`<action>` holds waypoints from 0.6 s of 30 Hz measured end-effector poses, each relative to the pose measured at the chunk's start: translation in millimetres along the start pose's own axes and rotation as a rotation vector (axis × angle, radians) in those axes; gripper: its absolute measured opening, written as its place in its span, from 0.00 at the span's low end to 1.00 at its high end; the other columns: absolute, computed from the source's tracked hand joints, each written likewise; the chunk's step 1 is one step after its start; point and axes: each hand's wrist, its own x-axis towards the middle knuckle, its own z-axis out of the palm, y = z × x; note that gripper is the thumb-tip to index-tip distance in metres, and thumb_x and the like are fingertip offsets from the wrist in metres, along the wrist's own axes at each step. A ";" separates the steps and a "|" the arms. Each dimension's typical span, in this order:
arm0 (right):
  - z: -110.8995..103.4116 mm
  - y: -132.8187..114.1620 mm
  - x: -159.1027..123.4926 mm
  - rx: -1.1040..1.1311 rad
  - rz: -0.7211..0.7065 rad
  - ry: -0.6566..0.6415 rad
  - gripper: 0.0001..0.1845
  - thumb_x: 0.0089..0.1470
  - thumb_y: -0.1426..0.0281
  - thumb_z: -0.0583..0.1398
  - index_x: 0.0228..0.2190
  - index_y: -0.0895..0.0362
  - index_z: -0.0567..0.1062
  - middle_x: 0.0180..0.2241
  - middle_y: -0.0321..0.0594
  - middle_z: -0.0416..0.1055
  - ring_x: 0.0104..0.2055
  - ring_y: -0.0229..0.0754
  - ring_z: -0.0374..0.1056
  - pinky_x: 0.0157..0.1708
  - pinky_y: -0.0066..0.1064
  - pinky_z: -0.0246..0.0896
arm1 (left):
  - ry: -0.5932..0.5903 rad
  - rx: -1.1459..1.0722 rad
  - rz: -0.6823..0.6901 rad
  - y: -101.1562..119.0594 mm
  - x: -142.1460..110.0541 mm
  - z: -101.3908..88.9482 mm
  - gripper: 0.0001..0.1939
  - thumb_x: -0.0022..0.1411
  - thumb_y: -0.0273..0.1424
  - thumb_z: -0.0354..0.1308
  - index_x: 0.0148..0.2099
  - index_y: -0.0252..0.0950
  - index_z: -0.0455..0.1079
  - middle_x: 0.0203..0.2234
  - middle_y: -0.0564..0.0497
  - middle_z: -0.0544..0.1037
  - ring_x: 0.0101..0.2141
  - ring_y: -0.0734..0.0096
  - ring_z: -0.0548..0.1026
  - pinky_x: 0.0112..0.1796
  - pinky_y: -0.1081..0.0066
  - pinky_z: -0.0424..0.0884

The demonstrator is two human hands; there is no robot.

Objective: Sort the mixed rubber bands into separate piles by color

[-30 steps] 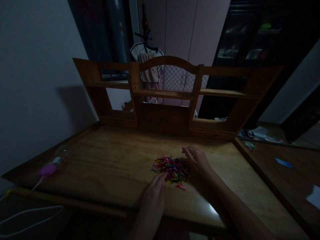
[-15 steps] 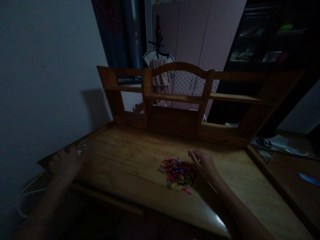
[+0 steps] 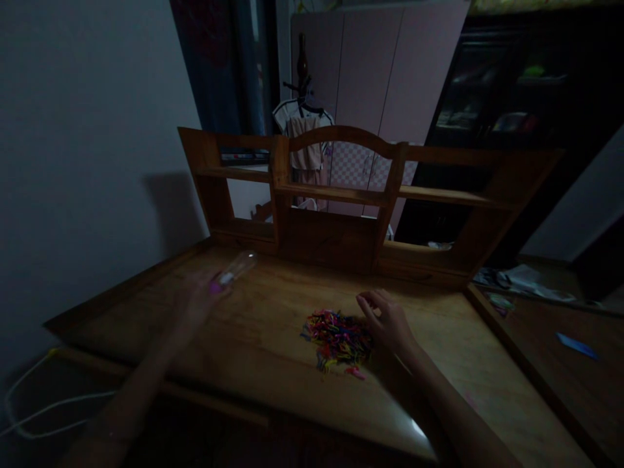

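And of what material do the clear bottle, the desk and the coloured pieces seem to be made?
Clear bottle: probably glossy plastic, see-through with a highlight; possibly glass.
Desk: wood, smooth, perhaps varnished, with grain and a bright reflection.
Coloured pieces: perhaps rubber or plastic, given bright colours; finish too dim to tell.

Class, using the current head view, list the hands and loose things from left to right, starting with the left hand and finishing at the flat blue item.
Left hand → clear, purple-ended object → multicoloured heap → right hand → flat blue item.
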 end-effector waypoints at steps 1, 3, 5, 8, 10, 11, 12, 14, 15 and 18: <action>-0.1 -1.2 0.2 0.017 -0.008 0.012 0.14 0.63 0.61 0.52 0.39 0.55 0.74 0.36 0.44 0.71 0.39 0.45 0.67 0.40 0.35 0.61 | -0.030 -0.020 0.047 22.9 5.3 6.6 0.20 0.62 0.37 0.55 0.52 0.32 0.67 0.45 0.46 0.74 0.44 0.59 0.70 0.47 0.62 0.67; 0.1 -2.5 0.3 0.049 -0.012 0.033 0.17 0.62 0.62 0.55 0.50 0.53 0.70 0.42 0.45 0.70 0.45 0.47 0.66 0.45 0.38 0.62 | -0.086 -0.089 0.178 69.7 12.6 21.4 0.20 0.61 0.34 0.55 0.55 0.35 0.66 0.48 0.46 0.72 0.48 0.59 0.68 0.51 0.60 0.65; 0.9 -2.0 0.3 0.077 -0.015 0.040 0.26 0.60 0.62 0.57 0.58 0.51 0.62 0.50 0.46 0.67 0.51 0.48 0.64 0.49 0.40 0.62 | -0.204 -0.190 0.353 112.1 15.3 38.3 0.22 0.62 0.30 0.54 0.59 0.36 0.64 0.50 0.45 0.70 0.51 0.61 0.66 0.52 0.61 0.65; 3.2 2.4 0.3 0.103 -0.036 0.016 0.35 0.57 0.64 0.60 0.62 0.48 0.54 0.58 0.46 0.60 0.58 0.49 0.59 0.55 0.44 0.58 | -0.311 -0.283 0.537 155.5 14.0 66.3 0.22 0.63 0.27 0.53 0.59 0.36 0.63 0.51 0.43 0.69 0.52 0.60 0.65 0.51 0.60 0.66; 5.7 7.3 0.2 0.102 -0.057 -0.006 0.34 0.57 0.66 0.60 0.62 0.48 0.55 0.59 0.44 0.60 0.60 0.48 0.57 0.58 0.45 0.56 | -0.329 -0.329 0.619 169.3 13.0 84.8 0.24 0.62 0.27 0.55 0.60 0.37 0.62 0.50 0.43 0.69 0.52 0.60 0.65 0.51 0.59 0.67; 7.1 10.1 0.3 0.096 -0.062 -0.015 0.32 0.57 0.68 0.59 0.61 0.48 0.57 0.59 0.44 0.60 0.61 0.48 0.57 0.58 0.45 0.55 | -0.329 -0.350 0.659 172.7 12.9 93.1 0.25 0.62 0.28 0.56 0.61 0.38 0.61 0.50 0.44 0.70 0.52 0.60 0.66 0.52 0.59 0.67; 8.5 12.8 0.4 0.089 -0.066 -0.020 0.31 0.57 0.68 0.59 0.60 0.48 0.59 0.59 0.43 0.61 0.60 0.47 0.57 0.59 0.46 0.55 | -0.324 -0.369 0.696 174.4 13.1 100.2 0.26 0.61 0.28 0.56 0.61 0.38 0.60 0.50 0.44 0.70 0.52 0.60 0.66 0.52 0.59 0.67; 10.4 17.3 1.0 0.082 -0.065 -0.029 0.28 0.58 0.70 0.59 0.58 0.48 0.62 0.58 0.43 0.63 0.60 0.47 0.58 0.58 0.46 0.56 | -0.304 -0.412 0.755 175.0 13.8 109.8 0.26 0.62 0.28 0.56 0.62 0.39 0.60 0.50 0.45 0.71 0.52 0.61 0.66 0.53 0.59 0.67; 10.7 18.7 1.4 0.081 -0.061 -0.036 0.27 0.57 0.70 0.59 0.58 0.48 0.63 0.57 0.43 0.64 0.59 0.48 0.59 0.57 0.46 0.57 | -0.299 -0.439 0.768 174.7 14.1 112.1 0.26 0.62 0.28 0.55 0.62 0.39 0.60 0.50 0.45 0.71 0.52 0.62 0.66 0.53 0.60 0.66; 8.9 19.3 3.1 0.089 -0.034 -0.035 0.25 0.57 0.69 0.60 0.55 0.49 0.66 0.54 0.44 0.67 0.56 0.48 0.62 0.55 0.45 0.59 | -0.300 -0.557 0.693 173.7 14.2 109.7 0.24 0.64 0.30 0.54 0.62 0.40 0.59 0.52 0.46 0.70 0.54 0.64 0.65 0.55 0.61 0.65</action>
